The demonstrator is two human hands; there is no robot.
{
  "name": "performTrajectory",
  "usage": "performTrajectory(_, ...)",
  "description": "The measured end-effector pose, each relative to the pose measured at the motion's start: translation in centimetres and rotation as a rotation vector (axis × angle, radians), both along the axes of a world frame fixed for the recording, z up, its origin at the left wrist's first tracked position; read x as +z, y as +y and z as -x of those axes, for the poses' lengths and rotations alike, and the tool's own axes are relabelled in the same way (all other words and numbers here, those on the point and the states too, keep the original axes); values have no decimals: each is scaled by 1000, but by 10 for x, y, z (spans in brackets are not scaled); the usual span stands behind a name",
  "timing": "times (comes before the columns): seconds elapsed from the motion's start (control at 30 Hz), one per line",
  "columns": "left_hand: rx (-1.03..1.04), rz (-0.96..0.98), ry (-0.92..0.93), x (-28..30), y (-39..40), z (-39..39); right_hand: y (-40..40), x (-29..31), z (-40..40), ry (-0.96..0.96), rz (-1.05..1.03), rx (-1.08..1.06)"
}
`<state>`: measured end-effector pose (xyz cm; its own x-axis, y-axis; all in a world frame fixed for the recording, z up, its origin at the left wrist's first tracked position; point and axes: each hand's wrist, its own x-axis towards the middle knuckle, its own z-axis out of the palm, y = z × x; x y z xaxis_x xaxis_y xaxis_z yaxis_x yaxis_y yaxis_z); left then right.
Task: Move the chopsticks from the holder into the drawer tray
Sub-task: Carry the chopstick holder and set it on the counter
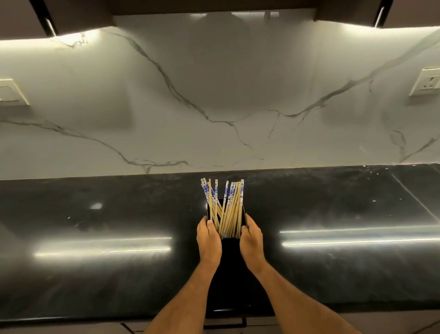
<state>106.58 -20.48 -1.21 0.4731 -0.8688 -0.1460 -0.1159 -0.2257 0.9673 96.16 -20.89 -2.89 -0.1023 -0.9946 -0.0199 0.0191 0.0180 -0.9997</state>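
At six o'clock on the dark countertop point(89, 271) I have both hands on the black holder point(231, 267), my left hand point(209, 241) wrapped around its left wall and my right hand point(251, 240) around its right wall, fingers closed on it. Every one of the chopsticks point(226, 209) stands loose inside, fanning toward twelve o'clock. Below me I think I see drawer handles point(223, 326), though dimly; I'd keep the holder upright, then lift a small bundle.
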Motion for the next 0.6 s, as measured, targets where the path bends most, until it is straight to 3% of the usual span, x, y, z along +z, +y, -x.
performTrajectory(0.47,-24,-5,-20,-9,-22,-24,-22,-9,-24,51,-20,-34)
performTrajectory(0.6,-57,15,-74,-6,-23,-30,-25,-6,-21,155,-26,-33)
